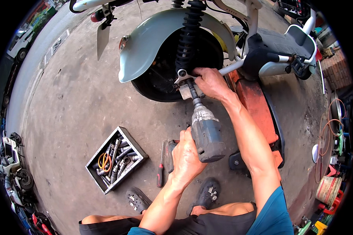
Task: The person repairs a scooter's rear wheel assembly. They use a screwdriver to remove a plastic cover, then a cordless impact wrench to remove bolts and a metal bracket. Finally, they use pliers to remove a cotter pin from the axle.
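My left hand (187, 153) is wrapped around the grip of a worn blue-grey impact wrench (208, 135). The wrench points away from me, and its long dark socket (191, 89) meets the bracket (181, 77) at the foot of a black coil-spring shock absorber (188, 35). Close to the socket, on its right side, my right hand (210, 83) has its fingers curled in at the bracket. What those fingers hold, if anything, is hidden. Behind the shock are the dark rear wheel (153, 88) and pale grey-green fender (139, 49) of a scooter.
An open metal tray (137, 158) of sockets and tools lies at left on the concrete floor, with a red-handled screwdriver (160, 176) nearer my feet. An orange floor jack (255, 105) sits under my right forearm. Hoses (328, 127) and a reel (327, 190) stand far right.
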Available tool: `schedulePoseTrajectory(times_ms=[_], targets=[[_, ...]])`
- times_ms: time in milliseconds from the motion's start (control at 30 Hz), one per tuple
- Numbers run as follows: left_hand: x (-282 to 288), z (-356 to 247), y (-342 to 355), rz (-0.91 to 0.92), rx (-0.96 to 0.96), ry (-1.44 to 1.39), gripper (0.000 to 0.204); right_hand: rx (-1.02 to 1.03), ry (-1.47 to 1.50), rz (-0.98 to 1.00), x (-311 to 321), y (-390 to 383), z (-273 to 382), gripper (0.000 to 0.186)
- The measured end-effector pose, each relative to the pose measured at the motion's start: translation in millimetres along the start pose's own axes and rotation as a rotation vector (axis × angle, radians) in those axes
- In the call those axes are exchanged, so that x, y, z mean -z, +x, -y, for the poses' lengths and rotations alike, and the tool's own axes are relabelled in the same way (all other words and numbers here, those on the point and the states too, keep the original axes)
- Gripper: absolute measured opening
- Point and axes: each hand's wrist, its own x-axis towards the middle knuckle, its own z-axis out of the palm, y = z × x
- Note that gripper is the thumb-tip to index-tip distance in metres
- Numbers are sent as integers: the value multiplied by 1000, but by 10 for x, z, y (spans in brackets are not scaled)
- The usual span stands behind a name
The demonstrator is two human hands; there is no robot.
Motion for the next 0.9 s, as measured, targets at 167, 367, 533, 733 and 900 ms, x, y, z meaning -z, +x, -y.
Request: schedulePoseTrajectory(times_ms=[167,367,533,733,900], targets=[[118,-207,99,48,44,263,62,36,36,-15,-91,10,-136,35],[31,-39,41,-42,12,125,47,-6,27,9,-53,19,-29,35],[103,-30,51,-19,12,111,45,94,-30,-58,-87,-4,-79,35],[89,85,-7,-51,-37,67,44,123,146,-475,-308,-269,-5,32],[99,97,14,-3,10,5,45,-580,929,-259,-276,-630,-112,55]])
